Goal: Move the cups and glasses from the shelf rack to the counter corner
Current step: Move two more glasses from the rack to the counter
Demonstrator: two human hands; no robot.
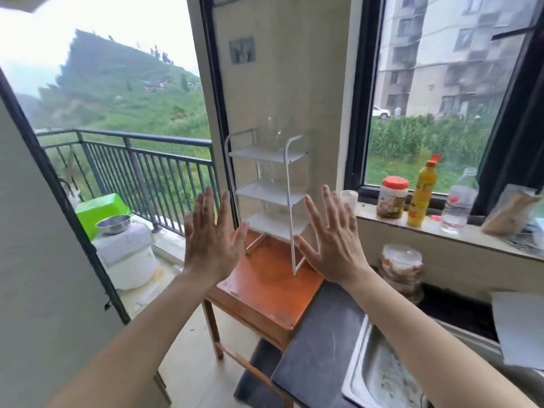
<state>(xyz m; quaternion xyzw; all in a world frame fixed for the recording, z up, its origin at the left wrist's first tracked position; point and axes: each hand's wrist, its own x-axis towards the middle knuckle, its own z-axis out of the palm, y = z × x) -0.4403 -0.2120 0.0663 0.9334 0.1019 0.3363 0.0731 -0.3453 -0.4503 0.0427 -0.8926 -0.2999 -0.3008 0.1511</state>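
Note:
A white three-tier shelf rack (290, 156) stands on a small orange wooden table (265, 293) against the wall. A clear glass (275, 134) stands on the top tier, another clear glass (266, 173) on the middle tier, and a faint third (266, 209) on the bottom tier. My left hand (210, 237) and my right hand (332, 235) are raised in front of the rack, palms forward, fingers spread, holding nothing. The dark counter (321, 343) lies at the lower right, beside the table.
A steel sink (379, 375) is set in the counter. On the window sill (459, 235) stand a white cup (349, 198), a red-lidded jar (392, 201), a yellow bottle (422, 192) and a clear bottle (459, 201). A rice cooker (126, 254) sits left by the balcony railing.

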